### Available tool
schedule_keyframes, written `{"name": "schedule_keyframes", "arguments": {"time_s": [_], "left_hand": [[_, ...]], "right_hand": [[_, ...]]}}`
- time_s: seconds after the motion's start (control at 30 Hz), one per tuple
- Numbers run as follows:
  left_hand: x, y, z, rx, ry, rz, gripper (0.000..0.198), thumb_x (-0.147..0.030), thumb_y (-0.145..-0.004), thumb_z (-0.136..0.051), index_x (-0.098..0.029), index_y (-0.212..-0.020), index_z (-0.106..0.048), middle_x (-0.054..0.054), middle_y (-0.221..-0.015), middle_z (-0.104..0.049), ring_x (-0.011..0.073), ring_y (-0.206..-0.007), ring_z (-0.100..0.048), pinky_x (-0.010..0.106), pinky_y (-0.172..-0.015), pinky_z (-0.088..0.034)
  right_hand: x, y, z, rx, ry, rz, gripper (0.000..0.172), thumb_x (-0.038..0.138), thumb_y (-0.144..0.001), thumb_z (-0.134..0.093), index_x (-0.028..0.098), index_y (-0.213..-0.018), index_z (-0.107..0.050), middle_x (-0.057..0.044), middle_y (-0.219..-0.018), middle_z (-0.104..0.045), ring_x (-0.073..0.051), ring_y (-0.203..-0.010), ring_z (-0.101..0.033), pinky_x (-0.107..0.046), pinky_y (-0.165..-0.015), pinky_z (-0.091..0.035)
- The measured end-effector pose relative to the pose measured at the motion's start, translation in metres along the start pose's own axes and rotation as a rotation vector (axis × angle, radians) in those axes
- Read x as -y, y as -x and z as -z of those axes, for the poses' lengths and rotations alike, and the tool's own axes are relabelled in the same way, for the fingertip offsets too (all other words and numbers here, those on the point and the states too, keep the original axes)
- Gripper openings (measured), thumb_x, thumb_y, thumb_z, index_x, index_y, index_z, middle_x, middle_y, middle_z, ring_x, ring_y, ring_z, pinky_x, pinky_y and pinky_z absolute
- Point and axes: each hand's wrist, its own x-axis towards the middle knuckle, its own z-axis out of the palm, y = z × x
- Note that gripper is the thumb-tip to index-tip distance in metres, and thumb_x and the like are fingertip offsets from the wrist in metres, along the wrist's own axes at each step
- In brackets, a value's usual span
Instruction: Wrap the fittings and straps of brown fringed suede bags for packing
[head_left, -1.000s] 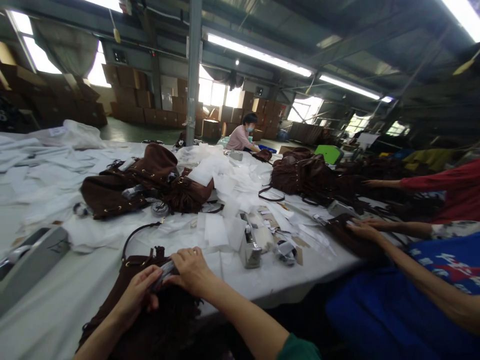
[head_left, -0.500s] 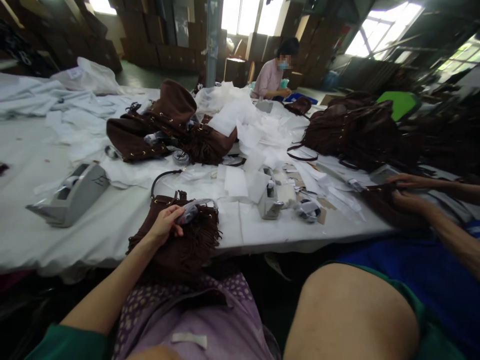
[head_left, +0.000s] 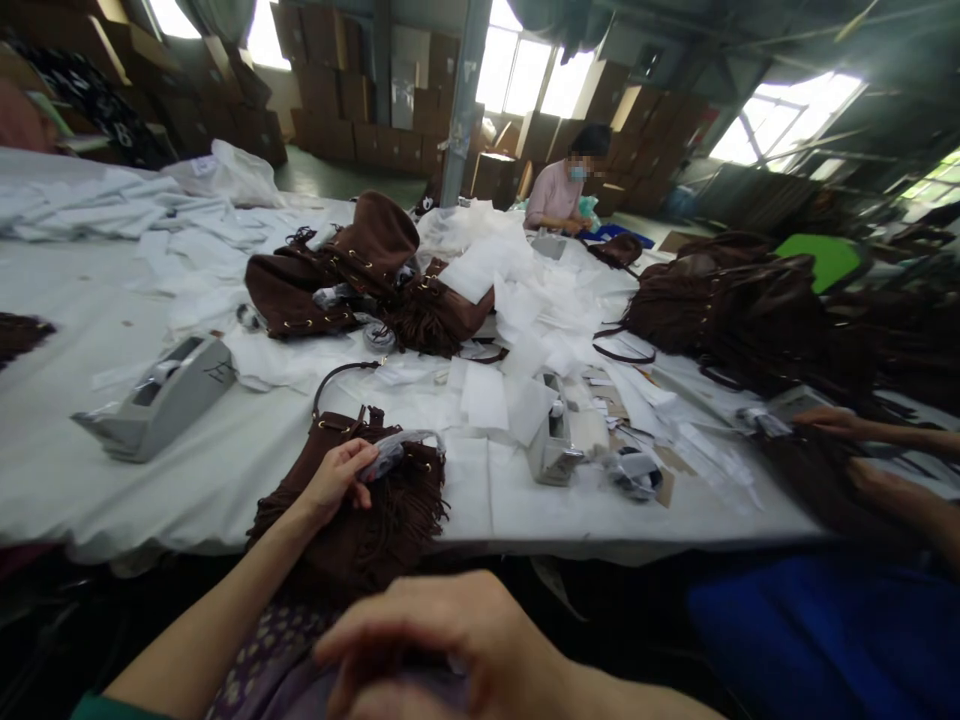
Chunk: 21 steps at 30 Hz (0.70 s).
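A brown fringed bag (head_left: 337, 510) lies at the table's front edge, its thin handle looping up behind it. My left hand (head_left: 341, 482) pinches a plastic-wrapped strap (head_left: 390, 452) on top of the bag. Close to the camera, my right hand (head_left: 457, 640) is raised in front of my lap, its fingers curled and blurred; whether anything is inside them is hidden.
Grey tape dispensers (head_left: 161, 400) (head_left: 553, 440) flank the bag. Brown bags (head_left: 375, 245) and white paper sheets (head_left: 525, 290) pile up behind. A co-worker's hands (head_left: 885, 480) handle a dark bag at right. Another person (head_left: 555, 195) sits across the table (head_left: 285, 400).
My right hand has come into view over my lap, where only my bent arm or elbow showed at lower right. The view has shifted; my left hand keeps its hold on the strap.
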Motion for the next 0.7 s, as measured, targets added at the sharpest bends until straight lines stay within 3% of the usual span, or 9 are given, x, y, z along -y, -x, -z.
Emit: {"name": "schedule_keyframes", "arguments": {"time_s": [0.07, 0.17, 0.23, 0.3, 0.4, 0.47, 0.53, 0.63, 0.7], "left_hand": [[0.002, -0.001, -0.001, 0.003, 0.009, 0.001, 0.036, -0.049, -0.075, -0.062, -0.016, -0.080, -0.049, -0.005, -0.063, -0.055, 0.0098, -0.030, -0.053, 0.014, -0.026, -0.028], [0.006, -0.002, 0.000, 0.007, 0.015, 0.010, 0.036, -0.050, -0.076, -0.061, -0.016, -0.080, -0.049, -0.006, -0.063, -0.054, 0.0095, -0.030, -0.052, 0.015, -0.025, -0.028], [0.009, -0.004, 0.000, 0.013, 0.022, 0.018, 0.037, -0.051, -0.075, -0.061, -0.016, -0.080, -0.049, -0.005, -0.064, -0.054, 0.0097, -0.030, -0.052, 0.015, -0.025, -0.028], [0.011, -0.005, 0.001, 0.017, 0.035, 0.028, 0.037, -0.051, -0.075, -0.061, -0.016, -0.080, -0.048, -0.005, -0.065, -0.055, 0.0097, -0.030, -0.053, 0.015, -0.026, -0.027], [0.014, -0.006, 0.000, 0.018, 0.047, 0.038, 0.039, -0.054, -0.075, -0.061, -0.017, -0.080, -0.048, -0.005, -0.065, -0.055, 0.0095, -0.029, -0.052, 0.015, -0.026, -0.026], [0.015, -0.007, -0.001, 0.013, 0.043, 0.040, 0.041, -0.056, -0.074, -0.061, -0.017, -0.079, -0.047, -0.005, -0.064, -0.055, 0.0097, -0.028, -0.051, 0.015, -0.025, -0.025], [0.015, -0.007, -0.003, 0.008, 0.046, 0.046, 0.043, -0.057, -0.073, -0.062, -0.017, -0.078, -0.047, -0.005, -0.063, -0.054, 0.0101, -0.028, -0.051, 0.015, -0.025, -0.025], [0.016, -0.007, -0.007, -0.026, 0.080, 0.052, 0.045, -0.058, -0.070, -0.064, -0.017, -0.079, -0.047, -0.005, -0.062, -0.054, 0.0098, -0.027, -0.050, 0.014, -0.025, -0.022], [0.015, -0.006, -0.010, -0.060, 0.104, 0.042, 0.045, -0.059, -0.070, -0.064, -0.018, -0.079, -0.047, -0.006, -0.060, -0.053, 0.0088, -0.025, -0.048, 0.014, -0.025, -0.020]], "right_hand": [[-0.014, -0.017, 0.020, -0.179, 0.005, -0.064, 0.025, 0.039, -0.088, -0.051, 0.025, -0.099, -0.069, -0.001, -0.079, -0.069, -0.014, -0.068, -0.063, -0.024, -0.060, -0.051], [-0.072, -0.031, 0.047, -0.511, 0.184, -0.141, 0.026, 0.037, -0.088, -0.050, 0.019, -0.089, -0.069, -0.003, -0.074, -0.067, -0.016, -0.065, -0.061, -0.025, -0.058, -0.050], [-0.116, -0.036, 0.069, -0.647, 0.439, -0.096, 0.025, 0.032, -0.089, -0.048, 0.018, -0.090, -0.069, -0.007, -0.081, -0.068, -0.019, -0.075, -0.063, -0.030, -0.070, -0.051], [-0.150, -0.045, 0.096, -0.747, 0.760, -0.060, 0.026, 0.023, -0.089, -0.046, 0.016, -0.105, -0.065, -0.012, -0.099, -0.067, -0.024, -0.094, -0.061, -0.038, -0.086, -0.048], [-0.180, -0.067, 0.138, -0.757, 1.167, -0.149, 0.049, 0.016, -0.083, -0.054, 0.016, -0.132, -0.047, -0.018, -0.131, -0.051, -0.031, -0.121, -0.046, -0.048, -0.099, -0.037], [-0.190, -0.085, 0.161, -0.688, 1.320, -0.270, 0.059, 0.014, -0.081, -0.057, 0.017, -0.137, -0.040, -0.019, -0.142, -0.040, -0.033, -0.128, -0.038, -0.050, -0.102, -0.033], [-0.197, -0.100, 0.176, -0.617, 1.373, -0.352, 0.049, 0.010, -0.084, -0.051, 0.017, -0.132, -0.045, -0.018, -0.137, -0.046, -0.029, -0.124, -0.045, -0.044, -0.099, -0.037], [-0.205, -0.112, 0.187, -0.576, 1.362, -0.381, 0.036, 0.004, -0.087, -0.039, 0.016, -0.116, -0.056, -0.013, -0.112, -0.065, -0.020, -0.102, -0.061, -0.030, -0.086, -0.046], [-0.210, -0.114, 0.190, -0.576, 1.353, -0.415, 0.034, 0.003, -0.087, -0.037, 0.016, -0.110, -0.058, -0.011, -0.100, -0.069, -0.019, -0.091, -0.065, -0.027, -0.077, -0.048]]}}
